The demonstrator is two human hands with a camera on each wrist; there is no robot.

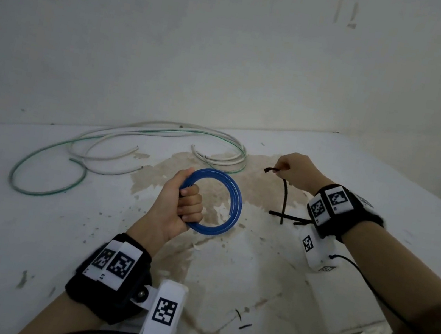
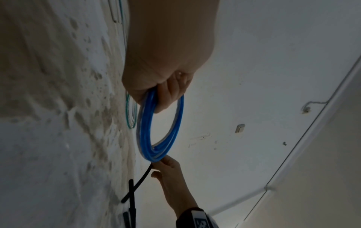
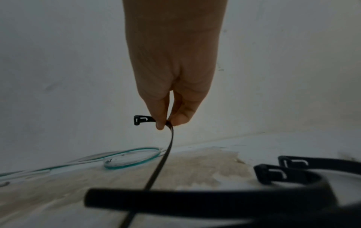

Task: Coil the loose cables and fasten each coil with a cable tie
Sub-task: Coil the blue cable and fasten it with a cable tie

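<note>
My left hand (image 1: 182, 207) grips a round coil of blue cable (image 1: 233, 195) by its left side, held above the stained table (image 1: 31, 223). The left wrist view shows the blue coil (image 2: 144, 132) hanging from my curled fingers (image 2: 170, 95). My right hand (image 1: 296, 170) pinches a black cable tie (image 1: 284, 197) near its head, lifted so that the strap hangs down to the table. In the right wrist view thumb and forefinger (image 3: 162, 121) pinch the tie (image 3: 168, 148) just behind its head (image 3: 139, 120).
Loose white cables (image 1: 118, 147) and a green cable (image 1: 50, 157) sprawl at the back left of the table. More black cable ties (image 1: 289, 216) lie below my right wrist, seen close as ties (image 3: 289, 171). A wall rises behind; the table's front edge is at lower right.
</note>
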